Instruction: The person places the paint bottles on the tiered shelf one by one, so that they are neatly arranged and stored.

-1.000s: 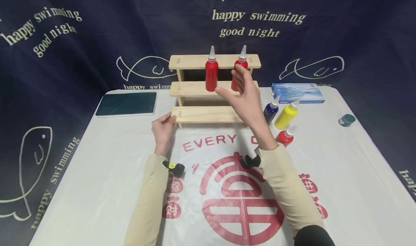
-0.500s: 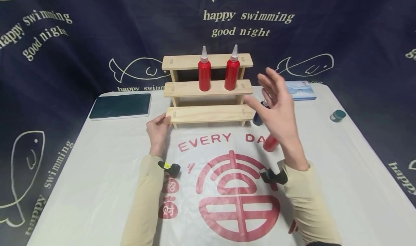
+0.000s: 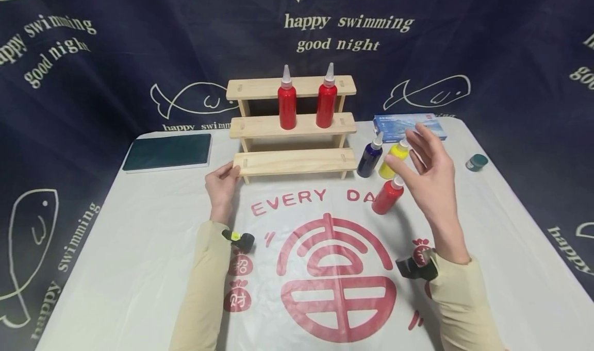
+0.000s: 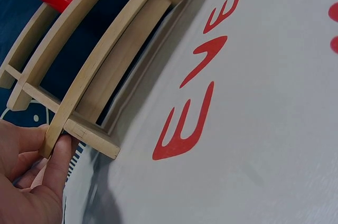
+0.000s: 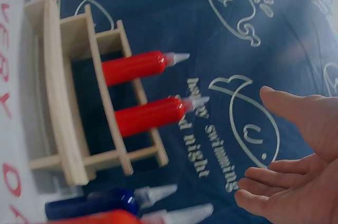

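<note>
A three-tier wooden shelf (image 3: 292,160) stands at the back of the table. My left hand (image 3: 221,188) pinches the left end of its lowest board between thumb and fingers, as the left wrist view confirms. Two red squeeze bottles (image 3: 287,106) with pointed white tips stand upright on the middle tier. My right hand (image 3: 433,186) hangs in the air right of the shelf, fingers spread and holding nothing. Near it on the table are a dark blue bottle (image 3: 369,160), a yellow bottle (image 3: 389,168) partly hidden by the thumb, and another red bottle (image 3: 387,197).
A blue printed box (image 3: 394,127) lies behind the loose bottles. A small green-lidded jar (image 3: 476,162) sits near the right table edge. At the back left lies a dark green flat case (image 3: 168,152). A navy curtain (image 3: 116,83) hangs behind the white-covered table (image 3: 139,248).
My right hand has left the right red bottle on the middle tier and moved right and toward me. The view has turned slightly right. My left hand still holds the shelf.
</note>
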`<state>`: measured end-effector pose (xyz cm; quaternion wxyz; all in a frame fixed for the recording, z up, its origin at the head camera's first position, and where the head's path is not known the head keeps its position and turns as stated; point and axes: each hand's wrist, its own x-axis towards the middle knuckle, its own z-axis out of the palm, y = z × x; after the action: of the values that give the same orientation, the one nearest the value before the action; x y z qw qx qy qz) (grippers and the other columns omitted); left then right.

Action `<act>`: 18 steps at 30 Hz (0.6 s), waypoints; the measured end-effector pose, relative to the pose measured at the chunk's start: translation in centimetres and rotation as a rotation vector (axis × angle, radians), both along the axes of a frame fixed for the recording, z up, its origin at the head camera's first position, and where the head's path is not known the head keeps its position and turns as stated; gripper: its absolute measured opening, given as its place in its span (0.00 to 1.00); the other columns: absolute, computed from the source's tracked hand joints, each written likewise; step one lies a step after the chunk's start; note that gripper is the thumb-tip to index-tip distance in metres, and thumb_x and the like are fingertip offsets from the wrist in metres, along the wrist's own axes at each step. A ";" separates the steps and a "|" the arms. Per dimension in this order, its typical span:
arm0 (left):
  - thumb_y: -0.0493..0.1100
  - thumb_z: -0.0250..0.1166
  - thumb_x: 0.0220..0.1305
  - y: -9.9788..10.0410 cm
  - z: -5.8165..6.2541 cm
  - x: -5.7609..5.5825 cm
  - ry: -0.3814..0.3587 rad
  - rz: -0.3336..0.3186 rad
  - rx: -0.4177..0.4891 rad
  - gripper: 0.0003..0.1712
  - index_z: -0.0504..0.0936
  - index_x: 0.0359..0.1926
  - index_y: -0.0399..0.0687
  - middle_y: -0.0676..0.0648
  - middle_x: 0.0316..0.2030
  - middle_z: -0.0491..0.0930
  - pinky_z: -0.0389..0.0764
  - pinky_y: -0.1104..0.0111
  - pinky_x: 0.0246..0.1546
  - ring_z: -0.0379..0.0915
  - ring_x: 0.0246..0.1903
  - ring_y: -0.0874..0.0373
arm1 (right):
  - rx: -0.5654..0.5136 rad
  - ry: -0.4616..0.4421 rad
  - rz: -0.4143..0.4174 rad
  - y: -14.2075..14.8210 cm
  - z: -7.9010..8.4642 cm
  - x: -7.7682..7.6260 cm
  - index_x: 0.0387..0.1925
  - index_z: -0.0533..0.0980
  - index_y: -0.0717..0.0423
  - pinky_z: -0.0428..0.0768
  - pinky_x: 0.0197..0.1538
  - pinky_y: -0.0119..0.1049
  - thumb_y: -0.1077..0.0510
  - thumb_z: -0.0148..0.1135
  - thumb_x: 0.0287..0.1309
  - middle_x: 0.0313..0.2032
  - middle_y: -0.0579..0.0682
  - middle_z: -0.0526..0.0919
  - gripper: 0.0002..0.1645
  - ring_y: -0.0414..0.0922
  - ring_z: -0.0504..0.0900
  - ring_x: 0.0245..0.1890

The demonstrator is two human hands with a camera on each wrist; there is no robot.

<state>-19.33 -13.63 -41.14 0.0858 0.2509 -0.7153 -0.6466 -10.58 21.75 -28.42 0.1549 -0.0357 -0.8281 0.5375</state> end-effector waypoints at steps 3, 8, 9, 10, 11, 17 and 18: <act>0.37 0.65 0.64 -0.1 0.0 0.0 -0.003 0.000 -0.005 0.19 0.81 0.56 0.40 0.39 0.52 0.82 0.85 0.77 0.41 0.81 0.45 0.56 | 0.020 -0.054 -0.008 0.7 -0.9 0.2 0.74 0.55 0.50 0.65 0.72 0.36 0.57 0.69 0.58 0.70 0.55 0.66 0.48 0.48 0.64 0.70; 0.37 0.65 0.64 -0.1 0.0 0.0 0.001 0.001 -0.009 0.19 0.81 0.56 0.40 0.39 0.52 0.82 0.85 0.77 0.41 0.82 0.46 0.55 | 0.058 -0.159 0.009 1.9 -2.7 0.1 0.76 0.51 0.50 0.64 0.72 0.42 0.55 0.69 0.58 0.71 0.54 0.63 0.51 0.51 0.61 0.71; 0.37 0.65 0.64 -0.1 0.0 0.0 0.002 0.001 -0.009 0.19 0.81 0.56 0.40 0.39 0.52 0.82 0.85 0.77 0.41 0.82 0.46 0.55 | 0.063 -0.175 0.013 2.1 -3.0 0.1 0.76 0.50 0.50 0.64 0.72 0.44 0.55 0.69 0.58 0.71 0.55 0.63 0.52 0.52 0.61 0.71; 0.37 0.65 0.64 -0.1 0.0 0.0 0.004 0.001 -0.007 0.19 0.81 0.56 0.39 0.39 0.52 0.82 0.85 0.77 0.41 0.82 0.46 0.55 | 0.068 -0.191 0.020 2.2 -3.4 0.1 0.76 0.50 0.51 0.63 0.72 0.45 0.55 0.69 0.58 0.72 0.55 0.62 0.52 0.52 0.61 0.71; 0.37 0.65 0.64 -0.1 0.0 0.0 0.004 0.001 -0.003 0.19 0.81 0.56 0.39 0.38 0.52 0.82 0.85 0.76 0.41 0.82 0.46 0.55 | 0.073 -0.207 0.027 2.4 -3.7 0.0 0.76 0.49 0.51 0.63 0.72 0.47 0.55 0.69 0.58 0.72 0.56 0.62 0.53 0.53 0.61 0.71; 0.37 0.65 0.64 -0.1 -0.1 -0.2 -0.005 0.005 -0.002 0.19 0.81 0.56 0.40 0.39 0.52 0.82 0.85 0.76 0.41 0.82 0.46 0.55 | 0.113 -0.291 0.099 3.3 -5.4 -0.3 0.76 0.50 0.56 0.63 0.70 0.55 0.52 0.72 0.55 0.70 0.62 0.63 0.55 0.61 0.60 0.70; 0.37 0.65 0.64 -0.1 -0.1 -0.2 -0.006 0.006 -0.006 0.19 0.81 0.56 0.40 0.39 0.52 0.82 0.85 0.76 0.41 0.82 0.46 0.55 | 0.124 -0.305 0.116 3.5 -5.7 -0.3 0.75 0.51 0.57 0.64 0.70 0.56 0.51 0.73 0.54 0.69 0.64 0.63 0.55 0.62 0.60 0.70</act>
<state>-19.50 -13.72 -41.27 0.0864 0.2549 -0.7166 -0.6435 -10.90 25.28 -34.07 -0.0016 -0.0594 -0.8742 0.4819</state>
